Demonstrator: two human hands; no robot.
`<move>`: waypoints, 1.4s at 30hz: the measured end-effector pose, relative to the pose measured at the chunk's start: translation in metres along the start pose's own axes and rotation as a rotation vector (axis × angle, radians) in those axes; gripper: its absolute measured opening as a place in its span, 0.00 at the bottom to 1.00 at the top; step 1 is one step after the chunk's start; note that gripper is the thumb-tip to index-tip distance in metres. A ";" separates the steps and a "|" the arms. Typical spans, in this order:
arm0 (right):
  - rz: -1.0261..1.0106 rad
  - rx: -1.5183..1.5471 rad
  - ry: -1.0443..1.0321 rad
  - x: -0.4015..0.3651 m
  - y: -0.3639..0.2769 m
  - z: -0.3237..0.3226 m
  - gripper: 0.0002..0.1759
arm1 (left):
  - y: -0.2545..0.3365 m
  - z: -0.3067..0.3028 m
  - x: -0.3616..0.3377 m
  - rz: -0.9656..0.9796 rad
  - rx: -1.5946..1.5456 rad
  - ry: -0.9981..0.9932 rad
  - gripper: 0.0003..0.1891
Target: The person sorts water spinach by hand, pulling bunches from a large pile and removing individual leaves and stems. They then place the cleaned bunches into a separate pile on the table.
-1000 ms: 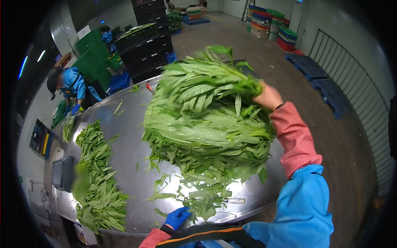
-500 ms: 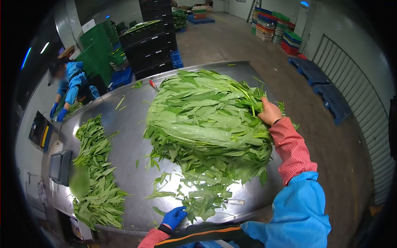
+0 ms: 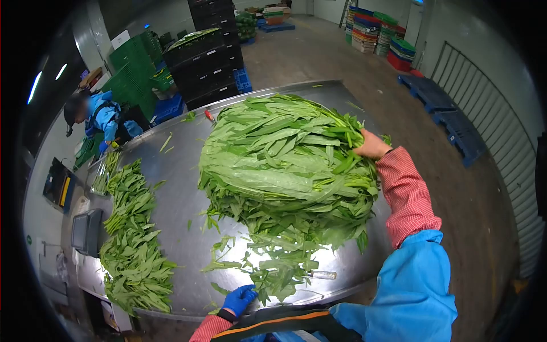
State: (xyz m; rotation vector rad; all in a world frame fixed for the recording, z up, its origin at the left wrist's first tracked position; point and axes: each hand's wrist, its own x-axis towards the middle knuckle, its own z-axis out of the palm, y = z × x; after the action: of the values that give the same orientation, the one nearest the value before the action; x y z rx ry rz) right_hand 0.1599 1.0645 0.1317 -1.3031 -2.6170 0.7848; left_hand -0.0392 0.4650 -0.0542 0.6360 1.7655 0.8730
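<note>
A large heap of long-leaved greens (image 3: pixel 279 165) covers the middle of the metal table (image 3: pixel 179 194). My bare right hand (image 3: pixel 373 145) grips a bunch of green stems at the heap's upper right side. In a blue glove, my left hand (image 3: pixel 239 299) is low at the table's near edge, fingers curled closed. It touches the rim of a thin scatter of loose leaves (image 3: pixel 279 273); anything inside its fingers is hidden. Right of those leaves lies a pale-handled tool (image 3: pixel 323 275), possibly a knife, partly covered. A small red-handled item (image 3: pixel 209 115) sits beyond the heap.
A row of greens (image 3: pixel 134 239) runs along the table's left side, beside a grey box-like device (image 3: pixel 86 232). A co-worker (image 3: pixel 105 117) in blue stands at the far left. Black crates (image 3: pixel 202 68) are stacked behind the table; blue pallets (image 3: pixel 444 114) lie on the floor at right.
My right hand has shifted slightly down, and the bunch in it sits a little differently on the heap. The co-worker's hands have moved to the table's far left end, where more greens show.
</note>
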 end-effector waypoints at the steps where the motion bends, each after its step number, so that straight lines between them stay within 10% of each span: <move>1: -0.011 0.061 -0.022 0.004 0.002 -0.010 0.49 | 0.000 0.000 0.000 -0.010 0.002 0.001 0.18; 14: -0.021 0.434 0.117 -0.004 -0.039 -0.067 0.28 | 0.006 0.003 0.003 -0.018 0.069 -0.009 0.18; 28: -0.446 0.326 0.365 -0.118 -0.189 -0.100 0.24 | 0.220 -0.010 0.024 0.504 -0.311 -0.429 0.35; 33: -0.631 0.439 0.401 -0.163 -0.250 -0.015 0.28 | 0.240 -0.006 0.052 0.744 -0.852 -0.465 0.43; 36: -0.348 0.203 0.446 -0.202 -0.287 0.072 0.32 | 0.223 -0.011 0.029 0.729 -0.997 -0.378 0.40; 39: -0.298 0.191 0.261 -0.233 -0.300 0.173 0.36 | 0.171 -0.031 0.018 0.264 -1.026 -0.274 0.34; 42: -0.415 0.178 0.040 -0.257 -0.296 0.263 0.44 | 0.115 -0.036 0.016 0.291 -1.188 -0.216 0.23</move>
State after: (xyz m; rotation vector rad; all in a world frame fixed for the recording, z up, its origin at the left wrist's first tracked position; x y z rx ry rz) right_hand 0.0245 0.6149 0.0838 -0.6876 -2.5809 0.8782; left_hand -0.0766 0.5363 0.0367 0.1568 0.7154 1.7384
